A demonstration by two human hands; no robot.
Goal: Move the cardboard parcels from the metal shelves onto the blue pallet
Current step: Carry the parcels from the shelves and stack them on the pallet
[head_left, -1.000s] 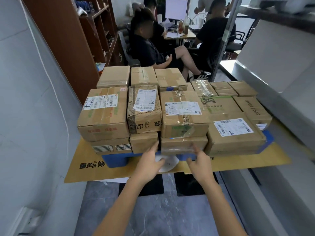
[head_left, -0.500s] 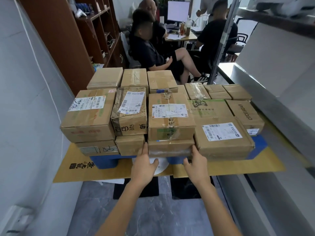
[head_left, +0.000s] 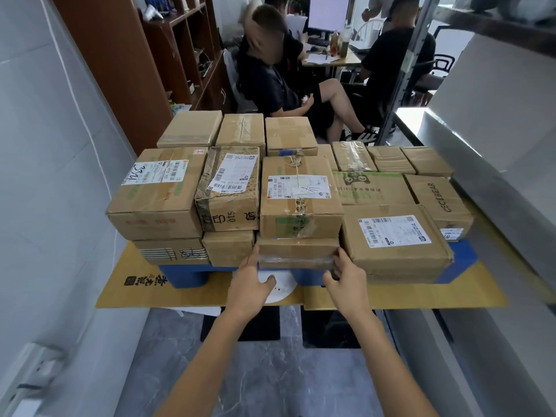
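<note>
Several taped cardboard parcels are stacked two layers deep on the blue pallet [head_left: 183, 276]. A flat parcel [head_left: 298, 252] lies in the front row's bottom layer, under a labelled parcel [head_left: 301, 200]. My left hand [head_left: 251, 281] touches the flat parcel's left end with its fingers straight, thumb spread below the parcel. My right hand [head_left: 346, 279] presses against its right end, in the gap beside a large labelled parcel [head_left: 394, 236]. Neither hand holds anything else.
The pallet stands on a yellow cardboard sheet [head_left: 391, 293] on the floor. A metal shelf [head_left: 487, 182] runs along the right, a white wall [head_left: 45, 176] along the left. A brown bookcase [head_left: 126, 64] and seated people [head_left: 270, 79] are behind the pallet.
Both hands have reached forward from just short of the stack to the ends of the flat parcel. The view has drawn closer to the pallet.
</note>
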